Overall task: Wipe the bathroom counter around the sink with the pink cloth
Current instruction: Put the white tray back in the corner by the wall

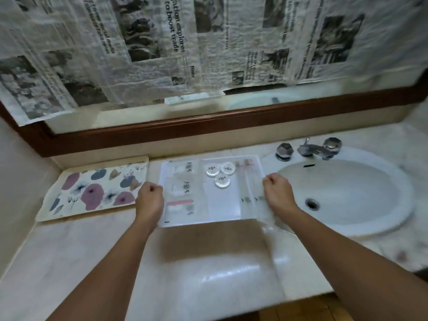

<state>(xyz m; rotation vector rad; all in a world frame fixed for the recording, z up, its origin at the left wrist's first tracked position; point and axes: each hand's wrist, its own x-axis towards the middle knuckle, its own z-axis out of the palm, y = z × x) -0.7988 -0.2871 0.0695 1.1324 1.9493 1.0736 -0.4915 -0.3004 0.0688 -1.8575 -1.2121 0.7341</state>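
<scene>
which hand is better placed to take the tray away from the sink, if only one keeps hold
Left, probably. The left hand grips the tray on the side away from the sink, beside the floral mat. The right hand would have to cross over.

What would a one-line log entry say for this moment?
left hand: grips tray's left edge | right hand: grips its right edge | toiletry tray: beside sink | pink cloth: not visible

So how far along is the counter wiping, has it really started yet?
Nothing looks wiped yet, and no pink cloth is in view. Right now the left hand and right hand grip the two sides of the white tray of toiletries beside the sink, probably to clear it out of the way. Left to do: fetch the cloth and wipe the counter around the sink.
</scene>
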